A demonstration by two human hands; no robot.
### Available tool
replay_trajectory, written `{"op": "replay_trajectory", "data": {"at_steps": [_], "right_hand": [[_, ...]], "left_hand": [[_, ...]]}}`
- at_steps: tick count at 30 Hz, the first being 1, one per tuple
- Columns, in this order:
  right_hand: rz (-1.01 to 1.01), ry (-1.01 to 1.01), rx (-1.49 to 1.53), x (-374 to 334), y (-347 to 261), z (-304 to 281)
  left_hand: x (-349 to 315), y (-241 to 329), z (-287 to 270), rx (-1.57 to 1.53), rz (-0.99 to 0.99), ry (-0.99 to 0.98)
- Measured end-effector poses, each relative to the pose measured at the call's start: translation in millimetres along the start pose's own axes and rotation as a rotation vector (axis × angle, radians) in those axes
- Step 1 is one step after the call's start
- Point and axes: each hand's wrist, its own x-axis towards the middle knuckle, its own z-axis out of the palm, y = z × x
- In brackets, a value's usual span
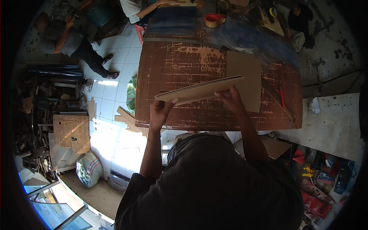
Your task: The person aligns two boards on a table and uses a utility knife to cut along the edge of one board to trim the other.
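Both my hands hold a thin stack of brown cardboard sheets (199, 91), tilted above the worn brown table (176, 61). My left hand (163, 111) grips the left end, its thumb on the near face. Toward the right end, my right hand (230, 99) is closed on the same sheets, thumb also on the near side. The fingers behind the cardboard are partly hidden. Beyond and to the right, another flat cardboard sheet (245, 69) lies on the table, partly covered from view by the held stack.
A red pen-like tool (282, 97) and a long thin strip (278, 101) lie at the table's right. A red tape dispenser (214, 20) sits at the far side. Other people (67, 40) are around the room. A white sack (89, 169) stands on the floor at left.
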Motion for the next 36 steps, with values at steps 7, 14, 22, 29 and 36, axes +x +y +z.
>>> {"op": "replay_trajectory", "data": {"at_steps": [7, 14, 22, 29, 36], "right_hand": [[-0.091, -0.008, -0.058, -3, -31, 2], [-0.05, -0.11, 0.089, 0, -44, 13], [-0.017, -0.109, 0.075, 0, -36, 10], [-0.099, -0.137, 0.076, 2, -42, 7], [-0.328, -0.069, 0.165, 7, -90, 13]], "left_hand": [[-3, 41, 12, -0.001, 0.147, 0.026], [-1, 57, 31, 0.086, 0.159, 0.016], [-1, 48, 29, 0.028, 0.197, 0.021], [-1, 56, 25, 0.132, 0.177, 0.017], [2, 53, 26, 0.11, 0.234, -0.034]]}}
